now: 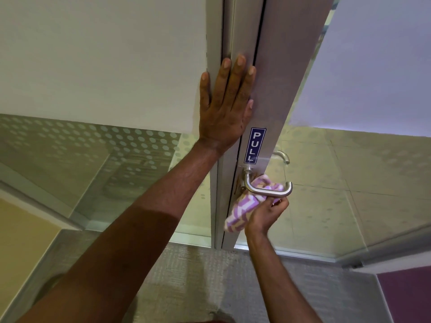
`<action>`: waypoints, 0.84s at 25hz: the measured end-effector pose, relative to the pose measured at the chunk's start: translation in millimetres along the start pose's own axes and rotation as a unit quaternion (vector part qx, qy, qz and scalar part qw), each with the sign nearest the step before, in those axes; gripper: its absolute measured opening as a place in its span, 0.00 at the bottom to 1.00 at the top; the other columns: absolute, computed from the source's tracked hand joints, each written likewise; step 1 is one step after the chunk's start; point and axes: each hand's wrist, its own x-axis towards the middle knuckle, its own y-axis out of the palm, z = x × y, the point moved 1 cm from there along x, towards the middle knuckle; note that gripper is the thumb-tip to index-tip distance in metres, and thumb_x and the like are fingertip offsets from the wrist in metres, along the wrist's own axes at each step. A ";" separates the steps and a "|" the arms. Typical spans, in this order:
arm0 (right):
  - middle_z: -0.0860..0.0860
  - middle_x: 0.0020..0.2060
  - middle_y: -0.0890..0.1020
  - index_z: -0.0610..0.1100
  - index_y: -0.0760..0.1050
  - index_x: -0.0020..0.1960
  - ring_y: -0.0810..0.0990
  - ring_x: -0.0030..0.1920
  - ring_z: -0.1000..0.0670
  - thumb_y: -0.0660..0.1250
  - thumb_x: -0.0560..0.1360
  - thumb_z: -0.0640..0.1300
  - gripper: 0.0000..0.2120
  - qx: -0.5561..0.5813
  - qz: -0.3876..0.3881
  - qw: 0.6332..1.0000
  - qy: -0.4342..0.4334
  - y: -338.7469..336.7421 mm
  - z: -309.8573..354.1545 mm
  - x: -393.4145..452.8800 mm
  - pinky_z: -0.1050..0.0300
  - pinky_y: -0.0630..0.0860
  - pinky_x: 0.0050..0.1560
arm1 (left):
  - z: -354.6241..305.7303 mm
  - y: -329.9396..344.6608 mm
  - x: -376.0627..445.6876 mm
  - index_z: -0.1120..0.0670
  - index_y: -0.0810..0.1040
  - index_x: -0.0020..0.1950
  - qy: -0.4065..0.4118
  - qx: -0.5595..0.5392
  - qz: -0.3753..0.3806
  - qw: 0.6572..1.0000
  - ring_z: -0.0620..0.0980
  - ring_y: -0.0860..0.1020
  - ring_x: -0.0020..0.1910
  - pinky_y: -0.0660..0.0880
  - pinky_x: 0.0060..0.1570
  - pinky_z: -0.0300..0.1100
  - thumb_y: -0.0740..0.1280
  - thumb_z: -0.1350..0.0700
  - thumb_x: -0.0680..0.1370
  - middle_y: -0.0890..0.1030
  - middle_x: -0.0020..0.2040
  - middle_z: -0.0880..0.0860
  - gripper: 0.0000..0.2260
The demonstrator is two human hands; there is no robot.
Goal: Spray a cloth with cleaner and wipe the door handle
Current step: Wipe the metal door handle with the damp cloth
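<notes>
A brushed-metal lever door handle [268, 191] juts from the grey door stile [279, 89], just below a blue PULL sticker [255, 145]. My right hand [265, 214] holds a purple-and-white patterned cloth [242, 210] bunched up behind and under the lever, touching it. My left hand [227, 106] lies flat with fingers spread against the door frame and the stile's edge, above the sticker. No spray bottle is in sight.
A second handle [283, 156] shows on the far side through the glass door. Frosted, dotted glass panels [116, 141] flank the frame. White wall [105, 54] sits at upper left, and grey carpet [198, 276] lies below.
</notes>
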 end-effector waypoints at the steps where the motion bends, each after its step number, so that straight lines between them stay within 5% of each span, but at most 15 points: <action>1: 0.50 0.59 0.79 0.46 0.68 0.66 0.80 0.57 0.48 0.57 0.85 0.43 0.10 0.001 0.004 1.000 -0.008 1.1 -1.2 1.0 0.62 0.76 0.53 | 0.6 0.4 0.1 0.55 0.63 0.81 -0.001 0.001 -0.003 1.000 0.60 0.63 0.79 0.45 0.82 0.59 0.60 0.50 0.86 0.70 0.78 0.58 0.24; 4: 0.49 0.61 0.76 0.44 0.64 0.70 0.78 0.56 0.48 0.55 0.85 0.41 0.14 0.001 0.002 1.000 -0.012 4.7 3.2 6.3 0.77 0.74 0.41 | -0.7 1.4 -0.3 0.55 0.63 0.80 0.001 0.003 -0.005 1.000 0.60 0.63 0.79 0.44 0.83 0.59 0.59 0.50 0.86 0.70 0.78 0.58 0.23; 6: 0.47 0.60 0.74 0.43 0.61 0.69 0.78 0.53 0.47 0.56 0.85 0.42 0.14 0.014 0.004 1.000 0.018 2.2 1.8 10.1 0.76 0.74 0.36 | -0.6 1.5 -0.3 0.55 0.63 0.80 0.001 0.004 -0.001 1.000 0.60 0.63 0.79 0.44 0.82 0.59 0.59 0.50 0.86 0.71 0.78 0.59 0.23; 10: 0.49 0.51 0.75 0.47 0.59 0.59 0.79 0.43 0.53 0.64 0.76 0.47 0.17 0.022 0.051 0.998 0.013 -14.2 -6.8 2.8 0.67 0.75 0.37 | -0.4 3.2 -0.1 0.55 0.63 0.80 -0.001 0.013 0.001 1.000 0.59 0.63 0.79 0.44 0.82 0.59 0.59 0.49 0.86 0.72 0.78 0.59 0.24; 14: 0.41 0.64 0.68 0.39 0.60 0.66 0.73 0.60 0.46 0.77 0.68 0.34 0.34 -0.119 0.095 0.985 -0.087 -23.8 -24.6 -8.3 0.77 0.74 0.47 | 0.4 4.9 -0.4 0.55 0.63 0.80 0.001 0.014 0.004 1.000 0.60 0.63 0.79 0.43 0.82 0.59 0.59 0.49 0.86 0.72 0.77 0.59 0.23; 16: 0.41 0.66 0.65 0.38 0.61 0.68 0.67 0.59 0.54 0.77 0.68 0.32 0.35 -0.189 0.092 0.967 -0.143 -26.2 -28.3 -5.3 0.79 0.72 0.49 | 0.5 4.9 0.0 0.55 0.63 0.80 0.002 0.014 0.007 1.000 0.60 0.63 0.79 0.43 0.82 0.58 0.59 0.49 0.86 0.71 0.78 0.59 0.23; 18: 0.44 0.64 0.65 0.40 0.63 0.68 0.68 0.57 0.59 0.74 0.72 0.31 0.30 -0.181 0.063 0.968 -0.160 -24.1 -27.1 4.8 0.69 0.78 0.54 | 0.2 4.7 0.5 0.55 0.63 0.80 0.002 0.014 0.009 1.000 0.60 0.63 0.79 0.43 0.82 0.59 0.59 0.49 0.86 0.69 0.78 0.59 0.23; 21: 0.53 0.64 0.64 0.46 0.63 0.70 0.75 0.60 0.53 0.70 0.78 0.39 0.24 -0.092 0.035 0.984 -0.149 -12.8 -21.3 8.0 0.54 0.81 0.60 | -0.1 3.9 0.5 0.55 0.62 0.80 0.003 0.014 0.013 1.000 0.60 0.62 0.79 0.44 0.82 0.59 0.59 0.50 0.86 0.69 0.78 0.58 0.23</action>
